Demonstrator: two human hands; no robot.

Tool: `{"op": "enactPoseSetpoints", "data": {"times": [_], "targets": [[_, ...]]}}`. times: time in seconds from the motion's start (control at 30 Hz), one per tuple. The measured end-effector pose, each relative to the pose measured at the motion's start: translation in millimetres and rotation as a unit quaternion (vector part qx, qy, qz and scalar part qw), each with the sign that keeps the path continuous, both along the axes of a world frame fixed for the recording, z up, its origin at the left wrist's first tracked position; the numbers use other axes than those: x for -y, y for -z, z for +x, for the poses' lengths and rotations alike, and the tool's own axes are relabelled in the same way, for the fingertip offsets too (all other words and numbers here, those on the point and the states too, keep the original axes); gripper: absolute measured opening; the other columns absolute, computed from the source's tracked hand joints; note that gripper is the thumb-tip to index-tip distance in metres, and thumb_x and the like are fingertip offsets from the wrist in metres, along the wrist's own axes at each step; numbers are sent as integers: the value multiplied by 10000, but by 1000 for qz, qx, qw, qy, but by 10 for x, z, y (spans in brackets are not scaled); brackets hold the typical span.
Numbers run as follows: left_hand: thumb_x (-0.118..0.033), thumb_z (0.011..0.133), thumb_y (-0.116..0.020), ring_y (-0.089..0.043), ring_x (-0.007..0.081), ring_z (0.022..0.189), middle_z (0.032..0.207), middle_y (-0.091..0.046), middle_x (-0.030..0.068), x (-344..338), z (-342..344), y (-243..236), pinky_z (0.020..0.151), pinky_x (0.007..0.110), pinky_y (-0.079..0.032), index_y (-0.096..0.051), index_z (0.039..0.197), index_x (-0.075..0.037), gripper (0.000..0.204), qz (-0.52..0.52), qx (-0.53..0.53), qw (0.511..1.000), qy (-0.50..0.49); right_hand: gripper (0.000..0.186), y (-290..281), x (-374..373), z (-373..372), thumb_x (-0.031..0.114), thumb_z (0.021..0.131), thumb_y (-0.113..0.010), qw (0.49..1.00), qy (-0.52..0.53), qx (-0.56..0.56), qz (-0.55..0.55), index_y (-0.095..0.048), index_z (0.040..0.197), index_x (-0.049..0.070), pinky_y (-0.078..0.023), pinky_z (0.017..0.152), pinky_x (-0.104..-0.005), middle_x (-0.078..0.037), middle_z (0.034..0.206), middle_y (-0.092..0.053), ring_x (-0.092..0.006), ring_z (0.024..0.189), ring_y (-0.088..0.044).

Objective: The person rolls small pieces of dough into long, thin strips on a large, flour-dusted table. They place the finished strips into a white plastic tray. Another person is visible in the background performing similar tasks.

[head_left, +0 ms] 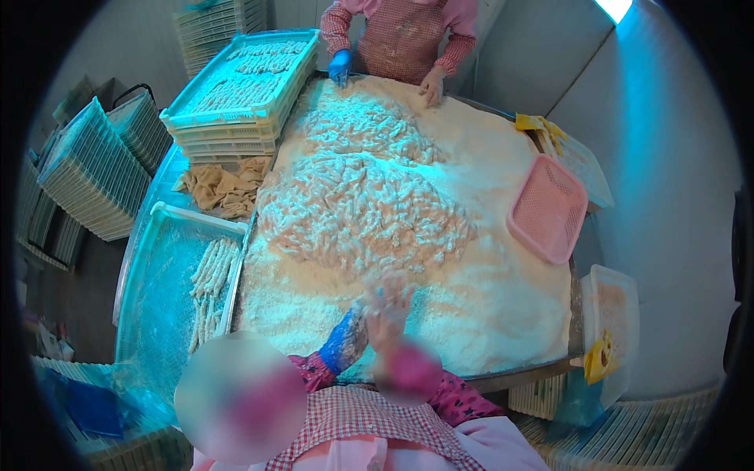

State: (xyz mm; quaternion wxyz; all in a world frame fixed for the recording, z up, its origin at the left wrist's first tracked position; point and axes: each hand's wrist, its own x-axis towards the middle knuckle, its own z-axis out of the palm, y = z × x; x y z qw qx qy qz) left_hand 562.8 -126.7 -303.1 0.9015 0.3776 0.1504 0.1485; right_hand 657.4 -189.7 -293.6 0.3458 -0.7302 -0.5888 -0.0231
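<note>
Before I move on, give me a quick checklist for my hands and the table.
1. Left hand gloved: ok; blue glove, powder on it.
2. Right hand open: ok; fingers spread.
3. Pale strips in the nearer heap separated: not ok; heaped together.
4. Room in the near tray: ok; strips lie along its right side, bare mesh to the left.
5. Co-worker's gloved hand away from yours: ok; at the table's far end.
6. Left hand free of any strip: cannot tell; its grip is unclear.
</note>
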Motion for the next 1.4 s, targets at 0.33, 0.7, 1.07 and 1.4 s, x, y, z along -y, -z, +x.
{"op": "enactPoseSetpoints", "data": {"times": [0.33,0.7,1.07,1.4], "targets": [[-460,917,-361,-306,248,1251,1395,-281,139,192,443,-346,1019,413,-270,-243,1387,-52,633,67,129,904,-403,594,-397,-245,-96,416,894,-372,964,-171,-184,86,-332,1355,43,-138,1073,-484,-185,1415,-278,-349,1316,-247],[-430,943,-364,-516,156,879,1048,-540,44,-1531,-1627,38,768,307,-438,-456,1236,-89,459,-64,-84,808,-580,296,-38,-403,1044,151,759,-625,982,104,134,-78,-545,1036,86,-404,798,-411,-95,935,-566,-285,913,-522],[-391,930,-399,-452,249,1166,1296,-464,99,-1966,-3054,516,962,367,-357,-406,1322,-80,501,105,-384,829,-392,171,-214,-595,1159,51,717,-633,953,129,-256,-95,-561,872,62,-455,682,-270,-41,802,-583,-151,732,-576],[-117,847,-552,-435,254,1172,1284,-463,149,-1432,-2298,182,978,363,-336,-394,1313,-16,502,451,-326,740,-378,305,-380,300,765,142,665,-714,974,-49,-66,-211,-576,929,78,-454,775,-357,-89,884,-579,-240,850,-582]]}}
